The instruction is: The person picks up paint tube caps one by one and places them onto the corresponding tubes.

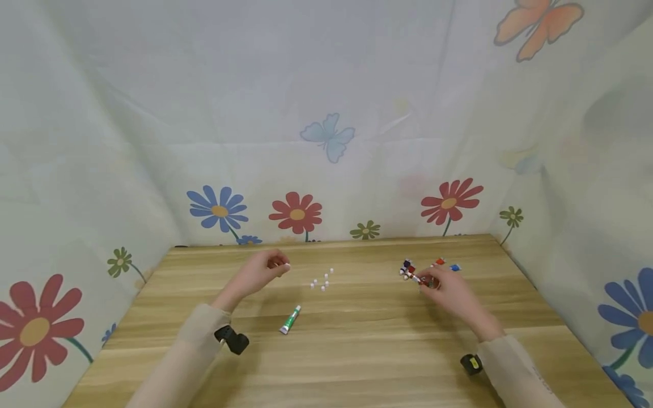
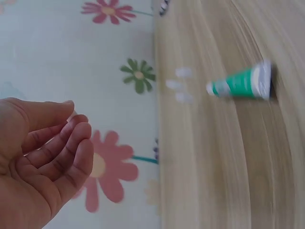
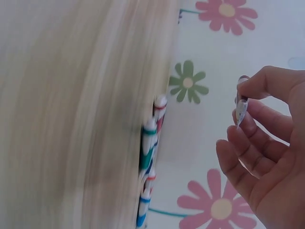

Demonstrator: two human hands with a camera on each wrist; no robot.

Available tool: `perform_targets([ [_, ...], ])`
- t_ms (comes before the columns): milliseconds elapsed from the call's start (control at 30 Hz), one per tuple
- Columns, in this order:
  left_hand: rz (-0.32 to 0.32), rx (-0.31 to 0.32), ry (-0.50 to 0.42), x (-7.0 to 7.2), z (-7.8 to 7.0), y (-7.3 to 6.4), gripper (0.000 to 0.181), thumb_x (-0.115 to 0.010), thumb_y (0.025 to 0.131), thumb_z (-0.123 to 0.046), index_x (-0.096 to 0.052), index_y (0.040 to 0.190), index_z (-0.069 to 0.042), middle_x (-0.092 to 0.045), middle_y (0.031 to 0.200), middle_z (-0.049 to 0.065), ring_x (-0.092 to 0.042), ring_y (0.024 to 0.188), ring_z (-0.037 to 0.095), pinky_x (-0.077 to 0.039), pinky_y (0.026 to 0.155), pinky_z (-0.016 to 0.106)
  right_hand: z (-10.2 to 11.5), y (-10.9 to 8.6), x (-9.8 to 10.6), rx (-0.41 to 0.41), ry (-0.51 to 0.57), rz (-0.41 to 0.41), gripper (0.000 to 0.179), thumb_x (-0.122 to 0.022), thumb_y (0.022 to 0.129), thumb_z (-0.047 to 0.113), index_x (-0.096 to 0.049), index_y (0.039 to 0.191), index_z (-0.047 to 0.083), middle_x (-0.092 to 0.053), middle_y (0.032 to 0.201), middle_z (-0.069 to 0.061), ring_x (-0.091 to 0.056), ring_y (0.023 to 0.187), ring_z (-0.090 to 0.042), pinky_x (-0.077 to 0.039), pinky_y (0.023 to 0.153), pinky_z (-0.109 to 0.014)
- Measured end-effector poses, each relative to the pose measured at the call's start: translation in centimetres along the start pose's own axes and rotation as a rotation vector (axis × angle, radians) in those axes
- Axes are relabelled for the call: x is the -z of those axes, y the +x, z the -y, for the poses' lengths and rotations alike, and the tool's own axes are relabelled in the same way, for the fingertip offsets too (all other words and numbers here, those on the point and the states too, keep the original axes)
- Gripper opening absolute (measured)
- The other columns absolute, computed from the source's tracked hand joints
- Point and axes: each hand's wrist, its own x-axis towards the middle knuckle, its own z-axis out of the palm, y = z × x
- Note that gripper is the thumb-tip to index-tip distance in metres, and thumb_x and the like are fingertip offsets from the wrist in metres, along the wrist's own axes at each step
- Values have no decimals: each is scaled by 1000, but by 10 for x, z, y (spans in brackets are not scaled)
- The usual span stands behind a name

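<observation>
Though tiny, probably a white cap (image 1: 288, 266)

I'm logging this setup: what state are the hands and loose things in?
Left hand: pinching a small white piece.
Right hand: pinching a small tube, cap unclear.
Lone green tube: lying on the table, unheld, cap unclear.
Other white pieces: loose, scattered on the table.
Other tubes: lying grouped on the table.

Tabletop (image 1: 357, 357), wood-grained, light brown. Cloth backdrop (image 1: 367, 73), pale, creased, printed: orange butterfly (image 1: 561, 24), upper right; light blue butterfly (image 1: 330, 137), centre; just above the tabletop's far edge, blue flower (image 1: 219, 211) at left, red flower (image 1: 296, 214) beside it, small green flower (image 1: 365, 230) next.
</observation>
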Motion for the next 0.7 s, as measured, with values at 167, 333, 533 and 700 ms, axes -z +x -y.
perform_targets([
  [167,-9,-43,-45,0,-26,-19,16,-68,99,-21,-69,108,-8,-70,95,3,-64,83,16,-54,75,35,13,-2,-9,17,13,-4,20,-73,88,11,-73,107,5,-59,86,3,-52,74,-12,-46,63,-28],
  [333,-43,-84,-43,1,-43,-31,16,-69,98,-22,-69,108,-10,-69,94,-2,-63,83,13,-54,75,34,27,1,-13,39,39,-5,21,-74,89,11,-73,110,8,-60,88,3,-52,75,-12,-46,62,-27],
  [533,-85,-92,-38,2,-53,-40,14,-69,97,-19,-69,108,-11,-69,94,-3,-64,84,13,-55,77,33,42,2,-13,92,67,-33,19,-76,88,12,-74,107,11,-60,88,7,-53,75,-10,-47,63,-26],
  [700,-122,-84,-39,1,-63,-47,16,-71,97,-21,-70,110,-11,-69,94,-4,-63,83,13,-55,75,30,57,2,-10,149,88,-68,19,-77,87,12,-75,106,14,-59,87,11,-53,75,-9,-48,65,-26],
])
